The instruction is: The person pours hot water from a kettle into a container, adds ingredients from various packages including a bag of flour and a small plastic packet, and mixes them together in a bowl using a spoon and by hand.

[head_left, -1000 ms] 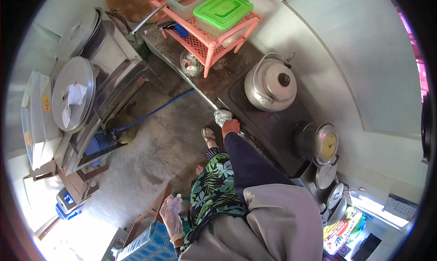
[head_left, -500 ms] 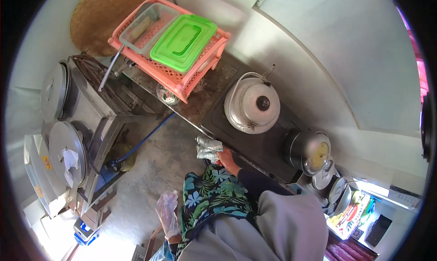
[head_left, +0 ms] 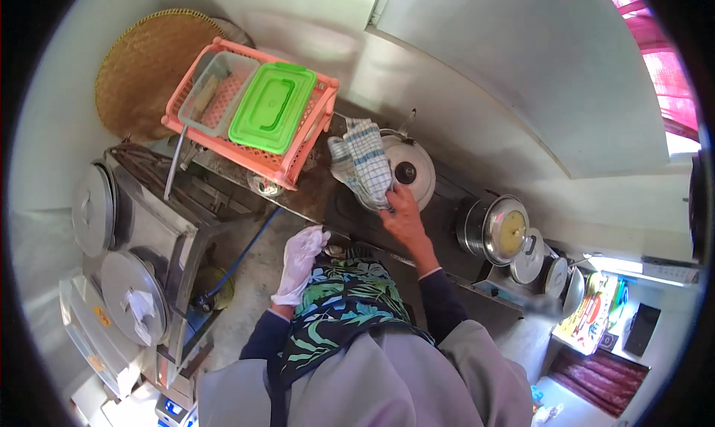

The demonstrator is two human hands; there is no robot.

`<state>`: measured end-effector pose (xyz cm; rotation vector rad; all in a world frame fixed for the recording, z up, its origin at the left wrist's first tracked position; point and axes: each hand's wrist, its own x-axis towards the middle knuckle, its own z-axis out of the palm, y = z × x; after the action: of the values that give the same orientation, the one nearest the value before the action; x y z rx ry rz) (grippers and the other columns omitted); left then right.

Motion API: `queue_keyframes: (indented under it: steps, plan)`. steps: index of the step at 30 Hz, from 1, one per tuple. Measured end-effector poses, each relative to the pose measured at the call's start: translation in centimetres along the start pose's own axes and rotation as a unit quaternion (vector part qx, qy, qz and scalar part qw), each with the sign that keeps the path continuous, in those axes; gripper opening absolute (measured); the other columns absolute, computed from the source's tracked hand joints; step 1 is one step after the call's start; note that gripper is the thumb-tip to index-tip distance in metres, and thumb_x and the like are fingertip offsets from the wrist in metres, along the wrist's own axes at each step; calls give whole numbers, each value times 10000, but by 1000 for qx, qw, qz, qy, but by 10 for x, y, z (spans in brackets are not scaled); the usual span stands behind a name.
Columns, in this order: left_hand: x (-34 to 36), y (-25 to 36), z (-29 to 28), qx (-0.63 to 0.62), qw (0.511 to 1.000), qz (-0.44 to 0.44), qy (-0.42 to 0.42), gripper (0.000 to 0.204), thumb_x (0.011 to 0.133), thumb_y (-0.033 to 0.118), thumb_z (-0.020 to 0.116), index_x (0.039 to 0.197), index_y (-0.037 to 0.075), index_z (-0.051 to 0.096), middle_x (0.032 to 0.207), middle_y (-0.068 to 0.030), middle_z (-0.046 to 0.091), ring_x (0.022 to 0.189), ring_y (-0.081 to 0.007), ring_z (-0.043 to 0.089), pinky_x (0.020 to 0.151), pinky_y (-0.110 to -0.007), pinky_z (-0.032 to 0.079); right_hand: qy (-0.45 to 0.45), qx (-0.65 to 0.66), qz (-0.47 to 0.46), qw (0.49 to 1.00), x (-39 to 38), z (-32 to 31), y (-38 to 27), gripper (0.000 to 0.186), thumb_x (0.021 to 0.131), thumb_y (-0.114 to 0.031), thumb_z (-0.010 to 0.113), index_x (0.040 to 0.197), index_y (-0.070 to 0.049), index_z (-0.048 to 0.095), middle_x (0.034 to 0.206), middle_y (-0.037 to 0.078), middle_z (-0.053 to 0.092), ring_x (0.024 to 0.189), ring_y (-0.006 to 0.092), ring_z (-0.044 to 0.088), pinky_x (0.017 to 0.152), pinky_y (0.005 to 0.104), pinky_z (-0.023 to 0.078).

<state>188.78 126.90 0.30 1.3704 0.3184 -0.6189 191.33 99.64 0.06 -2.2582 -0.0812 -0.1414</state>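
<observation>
My right hand grips a blue-and-white checked cloth that lies over the left part of a silver kettle, beside its black lid knob. The kettle sits on the dark stove. My left hand, in a pale thin glove, is raised near the stove's front edge, fingers loosely bent, with nothing visible in it. A lidded steel pot sits to the kettle's right.
A pink rack bears a clear container and a green-lidded one, before a woven tray. A metal stand with large lids is at the left; a blue hose runs below. More pots line the right.
My right hand has lifted the cloth from the counter's front edge onto the kettle. My left hand has risen forward from beside my body toward the stove. The view has shifted.
</observation>
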Motion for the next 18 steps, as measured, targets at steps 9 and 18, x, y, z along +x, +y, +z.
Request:
queue_keyframes:
  steps: [9, 18]
  plan:
    - [154, 8, 61, 184, 976, 114, 7, 462, 825, 295, 703, 1098, -72, 641, 1025, -219, 676, 993, -303, 647, 863, -379, 489, 135, -279, 149, 939, 8, 24, -70, 433, 651, -46, 599, 1080, -24, 653, 1144, 143, 594, 1052, 338, 495, 856, 514, 380]
    - [173, 17, 77, 94, 995, 2, -40, 183, 752, 59, 754, 883, 6, 639, 800, -30, 619, 696, -114, 567, 603, -258, 457, 187, -186, 140, 954, 44, 76, -42, 273, 820, -68, 617, 1070, 38, 650, 1052, 220, 637, 971, 393, 586, 848, 449, 470]
